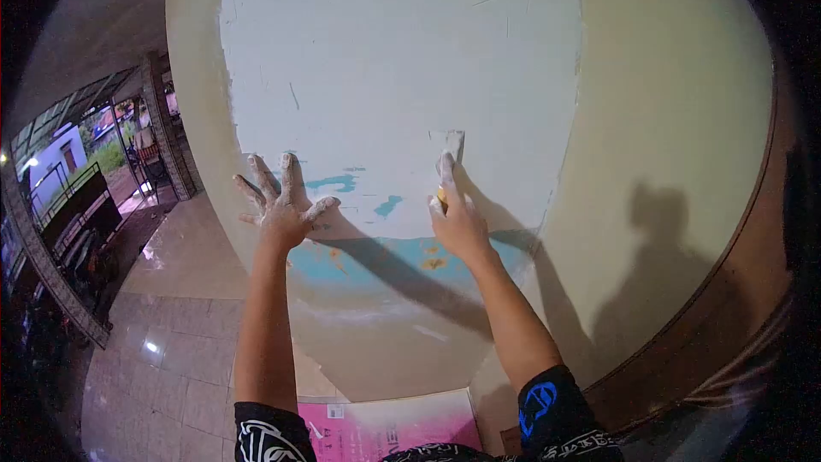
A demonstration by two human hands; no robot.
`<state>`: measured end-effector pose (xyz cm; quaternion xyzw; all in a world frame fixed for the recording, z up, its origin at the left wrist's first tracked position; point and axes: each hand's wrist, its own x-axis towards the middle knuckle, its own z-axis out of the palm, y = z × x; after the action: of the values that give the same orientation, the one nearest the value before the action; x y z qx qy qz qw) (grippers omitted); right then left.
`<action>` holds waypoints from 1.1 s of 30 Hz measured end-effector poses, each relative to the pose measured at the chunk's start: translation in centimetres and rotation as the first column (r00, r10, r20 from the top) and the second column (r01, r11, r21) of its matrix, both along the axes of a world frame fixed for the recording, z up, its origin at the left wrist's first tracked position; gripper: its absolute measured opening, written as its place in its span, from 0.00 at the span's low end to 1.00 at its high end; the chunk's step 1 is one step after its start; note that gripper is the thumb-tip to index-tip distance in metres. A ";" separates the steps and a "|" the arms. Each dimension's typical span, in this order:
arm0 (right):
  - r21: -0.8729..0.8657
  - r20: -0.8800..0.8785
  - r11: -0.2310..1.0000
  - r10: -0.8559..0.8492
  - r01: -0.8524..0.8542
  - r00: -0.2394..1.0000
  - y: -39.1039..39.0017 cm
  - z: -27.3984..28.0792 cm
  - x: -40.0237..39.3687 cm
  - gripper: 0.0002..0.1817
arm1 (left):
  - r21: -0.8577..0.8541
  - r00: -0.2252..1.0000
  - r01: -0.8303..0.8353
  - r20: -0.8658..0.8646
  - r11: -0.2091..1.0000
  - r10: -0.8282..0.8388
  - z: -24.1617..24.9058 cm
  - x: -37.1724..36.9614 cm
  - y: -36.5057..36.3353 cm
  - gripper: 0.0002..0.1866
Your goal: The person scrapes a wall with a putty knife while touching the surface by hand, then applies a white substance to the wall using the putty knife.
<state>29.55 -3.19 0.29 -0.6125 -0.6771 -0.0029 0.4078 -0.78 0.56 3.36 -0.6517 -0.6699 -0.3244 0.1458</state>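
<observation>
My right hand (459,214) is wrapped round the yellow handle of a putty knife (448,144), whose flat blade points up against the wall. One finger stretches along the tool toward the blade. Fingers spread, my left hand (286,207) rests on the wall at the left and holds nothing. White powder or paste coats its fingers. Around both hands lies a broad patch of white putty (393,60), with a few scratches and teal spots showing through. Below it runs a bare teal band (385,261) with rusty orange marks.
Cream painted wall (658,103) borders the putty on the right, where my shadow falls. At the bottom a pink printed package (393,432) sits close to my body. Glossy floor tiles (171,351) stretch to the left, toward a metal gate (73,205) and a pillar (167,128).
</observation>
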 end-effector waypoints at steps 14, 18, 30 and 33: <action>-0.026 0.046 1.000 -0.001 0.002 0.999 -0.4 -1.3 2.8 0.41 | 0.124 0.986 0.030 0.159 0.992 -0.049 -0.1 3.4 -1.3 0.70; -0.103 0.007 0.994 0.035 -0.034 0.999 -0.6 -6.3 2.9 0.41 | 0.209 0.980 0.061 0.171 0.976 -0.098 -0.1 5.1 -0.6 0.73; -0.234 0.023 0.972 0.030 -0.024 0.999 -2.4 -4.7 5.8 0.40 | 0.001 0.994 0.069 0.083 0.998 -0.069 1.9 11.6 -0.5 0.79; -0.081 0.103 0.991 -0.100 0.109 0.990 -0.2 -0.5 6.7 0.38 | -0.114 0.997 0.046 0.070 0.992 -0.038 3.0 12.3 -1.4 0.80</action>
<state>36.23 -3.42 -0.26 -0.6634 -0.6630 -0.0253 0.3460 11.48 -0.82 6.37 -0.6618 -0.6782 -0.3099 0.0780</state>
